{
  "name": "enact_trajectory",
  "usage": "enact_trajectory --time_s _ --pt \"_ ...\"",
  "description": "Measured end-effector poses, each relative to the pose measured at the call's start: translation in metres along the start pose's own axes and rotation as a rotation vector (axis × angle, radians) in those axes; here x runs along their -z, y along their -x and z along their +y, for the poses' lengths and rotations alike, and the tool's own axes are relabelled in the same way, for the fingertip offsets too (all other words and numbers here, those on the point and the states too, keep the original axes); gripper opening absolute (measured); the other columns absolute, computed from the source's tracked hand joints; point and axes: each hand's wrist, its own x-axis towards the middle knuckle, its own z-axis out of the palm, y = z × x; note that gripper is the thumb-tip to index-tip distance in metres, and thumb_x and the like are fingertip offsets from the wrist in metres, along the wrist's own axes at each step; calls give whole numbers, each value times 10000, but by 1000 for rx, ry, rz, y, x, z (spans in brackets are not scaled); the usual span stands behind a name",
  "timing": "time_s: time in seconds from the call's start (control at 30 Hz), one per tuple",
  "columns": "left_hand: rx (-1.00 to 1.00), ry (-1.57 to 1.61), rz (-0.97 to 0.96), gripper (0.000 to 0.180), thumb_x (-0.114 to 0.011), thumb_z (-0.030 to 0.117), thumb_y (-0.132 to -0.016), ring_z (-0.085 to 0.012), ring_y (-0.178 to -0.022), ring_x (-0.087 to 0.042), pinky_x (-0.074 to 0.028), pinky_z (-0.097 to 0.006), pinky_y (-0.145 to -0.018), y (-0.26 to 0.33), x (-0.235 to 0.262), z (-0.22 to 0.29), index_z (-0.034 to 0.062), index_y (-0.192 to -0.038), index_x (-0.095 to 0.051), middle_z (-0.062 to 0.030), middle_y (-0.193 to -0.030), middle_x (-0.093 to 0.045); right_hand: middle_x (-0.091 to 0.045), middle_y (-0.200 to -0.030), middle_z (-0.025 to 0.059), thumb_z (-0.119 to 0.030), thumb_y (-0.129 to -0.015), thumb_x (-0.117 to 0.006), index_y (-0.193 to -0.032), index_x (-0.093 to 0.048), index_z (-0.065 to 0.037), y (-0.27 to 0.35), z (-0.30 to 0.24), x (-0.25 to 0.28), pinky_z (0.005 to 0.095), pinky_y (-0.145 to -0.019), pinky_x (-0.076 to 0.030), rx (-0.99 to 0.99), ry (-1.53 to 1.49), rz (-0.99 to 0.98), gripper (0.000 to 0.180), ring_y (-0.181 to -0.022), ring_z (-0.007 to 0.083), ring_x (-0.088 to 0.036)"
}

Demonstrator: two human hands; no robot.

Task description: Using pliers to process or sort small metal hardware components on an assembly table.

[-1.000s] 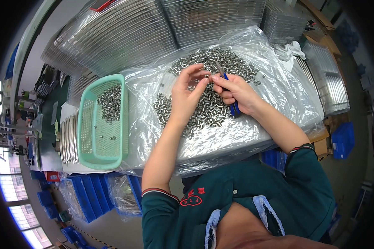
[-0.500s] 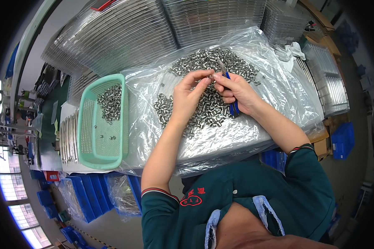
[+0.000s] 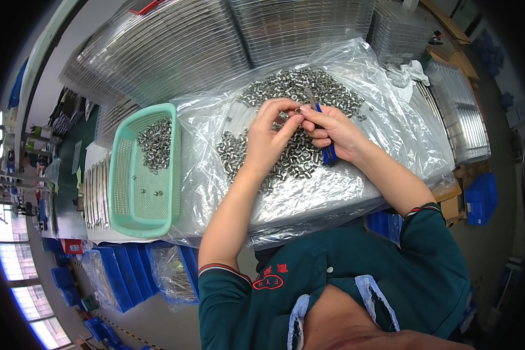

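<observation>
My left hand point(image 3: 269, 135) pinches a small shiny metal fitting point(image 3: 298, 111) between thumb and fingertips. Right beside it, my right hand point(image 3: 339, 135) is closed round blue-handled pliers point(image 3: 330, 155), whose metal jaws point away from me. The right thumb and forefinger meet the left fingertips at the fitting, so most of it is hidden. Beneath and around both hands spreads a pile of loose metal fittings point(image 3: 297, 160) on clear plastic sheeting point(image 3: 216, 204). To the left stands a mint-green mesh basket point(image 3: 175, 175) with a heap of similar fittings at its far end.
Stacked clear plastic trays point(image 3: 169, 58) line the back of the table. More trays point(image 3: 461, 111) and a white cloth point(image 3: 411, 73) lie at the right. Blue bins point(image 3: 128, 274) stand below the table's left front; a blue crate point(image 3: 481, 198) sits at the right.
My left hand has shifted very slightly, its fingers bending a little differently at the fitting. The right hand and pliers stay almost in place.
</observation>
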Motion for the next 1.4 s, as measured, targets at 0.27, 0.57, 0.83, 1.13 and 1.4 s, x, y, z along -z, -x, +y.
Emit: enact_trajectory --time_s 0.27,0.57,0.83,1.13,1.4 --pt "37 668 918 305 -505 285 -895 -117 -758 -545 -425 -221 -618 -20 80 0 31 -1065 -514 -49 -910 -582 -419 -651 -65 -182 -917 -457 -1131 -485 -6 2 -7 -2 120 -372 -235 9 12 -5 278 -461 -20 -301" --pt "330 -276 389 222 -602 230 -803 -146 -738 -551 -441 -270 -646 -11 87 -17 62 -945 -628 -50 -843 -613 -460 -670 -65 -192 -901 -492 -1088 -525 -11 -2 -3 1 114 -366 -230 19 -3 -12 262 -461 -28 -308" --pt "507 -995 36 154 -606 180 -746 -307 -877 -565 -446 -411 -776 -4 74 -43 92 -869 -636 -127 -913 -606 -451 -673 -65 -199 -897 -500 -1095 -508 -12 0 -3 0 114 -369 -230 25 -10 -25 272 -465 -28 -310" --pt "279 -94 1 141 -598 103 -811 -98 -772 -548 -433 -240 -687 -11 27 -6 56 -942 -617 -20 -853 -607 -420 -642 -73 -210 -903 -493 -1102 -495 -23 1 -5 -3 126 -375 -224 -19 90 -23 273 -453 -19 -289" --pt "292 383 -135 190 -590 69 -823 -73 -850 -518 -414 -209 -762 -4 11 -2 36 -1011 -594 -8 -971 -583 -473 -656 -65 -221 -848 -589 -841 -518 -95 0 -2 0 115 -361 -236 14 42 4 144 -457 -32 -328"
